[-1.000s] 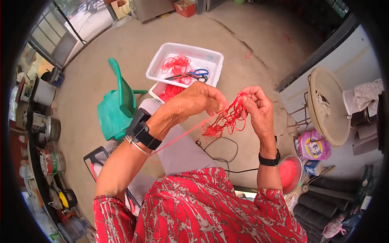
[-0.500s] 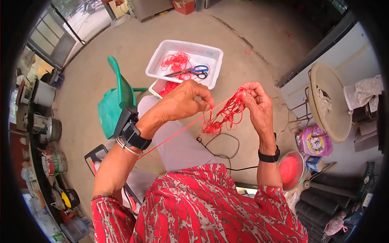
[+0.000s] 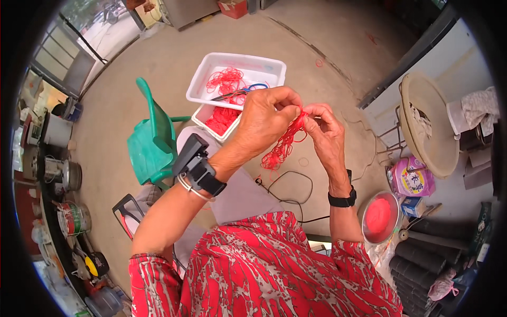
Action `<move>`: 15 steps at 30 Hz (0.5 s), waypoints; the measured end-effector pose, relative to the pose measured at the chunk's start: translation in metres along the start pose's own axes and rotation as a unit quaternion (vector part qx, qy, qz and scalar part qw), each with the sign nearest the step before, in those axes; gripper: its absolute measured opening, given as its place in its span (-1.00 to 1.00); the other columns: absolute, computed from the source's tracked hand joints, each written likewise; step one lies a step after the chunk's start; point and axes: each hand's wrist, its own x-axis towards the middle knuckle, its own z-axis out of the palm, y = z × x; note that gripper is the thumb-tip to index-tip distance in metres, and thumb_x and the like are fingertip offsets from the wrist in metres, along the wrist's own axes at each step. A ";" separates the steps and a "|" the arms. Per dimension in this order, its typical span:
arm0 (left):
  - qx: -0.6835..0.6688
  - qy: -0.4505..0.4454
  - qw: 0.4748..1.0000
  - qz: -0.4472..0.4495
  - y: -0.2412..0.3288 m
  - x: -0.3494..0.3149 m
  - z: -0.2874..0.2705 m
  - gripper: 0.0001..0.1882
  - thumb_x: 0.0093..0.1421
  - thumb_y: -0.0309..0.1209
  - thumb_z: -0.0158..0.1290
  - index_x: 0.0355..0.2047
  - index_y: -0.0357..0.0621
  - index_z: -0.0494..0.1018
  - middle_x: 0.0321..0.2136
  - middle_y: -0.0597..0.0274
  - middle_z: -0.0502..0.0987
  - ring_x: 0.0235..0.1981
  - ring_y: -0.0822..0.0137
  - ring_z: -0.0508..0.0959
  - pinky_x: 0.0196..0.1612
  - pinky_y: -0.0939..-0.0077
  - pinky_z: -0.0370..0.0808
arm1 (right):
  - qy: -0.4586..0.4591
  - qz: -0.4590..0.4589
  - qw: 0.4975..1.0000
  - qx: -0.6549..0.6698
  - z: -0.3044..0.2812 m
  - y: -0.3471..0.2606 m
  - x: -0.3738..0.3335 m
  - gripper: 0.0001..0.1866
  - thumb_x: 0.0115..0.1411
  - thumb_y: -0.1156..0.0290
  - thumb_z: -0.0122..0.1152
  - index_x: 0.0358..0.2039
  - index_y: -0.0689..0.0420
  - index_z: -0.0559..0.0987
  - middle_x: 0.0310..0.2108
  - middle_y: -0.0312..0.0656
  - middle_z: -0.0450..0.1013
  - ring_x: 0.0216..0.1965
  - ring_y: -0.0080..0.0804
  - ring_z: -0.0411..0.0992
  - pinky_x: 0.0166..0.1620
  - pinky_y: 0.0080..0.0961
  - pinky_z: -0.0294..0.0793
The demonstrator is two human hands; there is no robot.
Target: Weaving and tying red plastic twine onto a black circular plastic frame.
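A loose bundle of red string (image 3: 279, 150) hangs in loops beneath my two hands. My left hand (image 3: 269, 119) pinches the top of it between thumb and fingers. Close beside it, my right hand (image 3: 326, 132) grips the same bundle near its upper end, the fingertips of both hands almost meeting. Beyond my hands stands a white plastic tray (image 3: 198, 87) with loose red string (image 3: 226, 80) and blue-handled scissors (image 3: 256, 86) in it; my left hand hides part of the scissors. A second white container (image 3: 203, 112) below the tray holds more red string (image 3: 222, 120).
A green plastic chair (image 3: 153, 140) stands to the left. At the right are a metal bowl with red contents (image 3: 378, 216), a purple bag (image 3: 411, 177) and a large round basin (image 3: 430, 127). A black cable (image 3: 296, 201) lies on the floor before me.
My left hand has moved right, up to my right hand, and now pinches the bundle's top. The strand stretched toward my left forearm no longer shows taut. My right hand has shifted slightly left.
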 end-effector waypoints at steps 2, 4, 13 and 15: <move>-0.021 0.029 0.999 0.000 -0.002 0.004 0.009 -0.94 0.07 -0.54 0.08 -0.47 -0.28 0.51 -0.59 0.41 0.49 -0.50 0.61 0.43 -0.45 0.67 0.35 | 0.009 -0.006 1.000 0.001 -0.002 0.001 -0.001 -0.88 0.10 0.45 0.25 -0.33 0.18 0.57 -0.38 -0.38 0.37 -0.48 -0.64 0.26 -0.37 -0.68 0.30; -0.043 0.047 0.998 0.008 -0.004 0.008 0.018 -0.95 0.06 -0.55 0.08 -0.47 -0.29 0.50 -0.59 0.37 0.50 -0.51 0.58 0.44 -0.44 0.65 0.37 | -0.019 0.031 0.999 0.026 -0.006 0.006 -0.003 -0.86 0.10 0.49 0.25 -0.29 0.19 0.58 -0.40 -0.42 0.41 -0.48 -0.67 0.27 -0.37 -0.67 0.31; 0.077 -0.048 0.985 0.148 -0.007 0.011 0.023 -0.67 0.06 -0.45 0.14 -0.13 -0.21 0.48 -0.41 0.23 0.55 -0.32 0.45 0.52 -0.24 0.55 0.45 | -0.003 0.080 0.980 0.182 -0.011 0.010 -0.008 -0.80 0.17 0.42 0.22 -0.21 0.22 0.58 -0.40 -0.33 0.51 -0.46 -0.68 0.36 -0.38 -0.70 0.39; 0.081 -0.019 0.993 0.086 -0.009 0.008 0.013 -0.63 0.07 -0.45 0.14 -0.07 -0.23 0.46 -0.43 0.22 0.55 -0.34 0.43 0.53 -0.24 0.54 0.46 | -0.005 0.096 0.974 0.204 -0.011 0.010 -0.008 -0.78 0.18 0.39 0.21 -0.20 0.23 0.57 -0.42 -0.31 0.50 -0.47 -0.67 0.37 -0.40 -0.71 0.39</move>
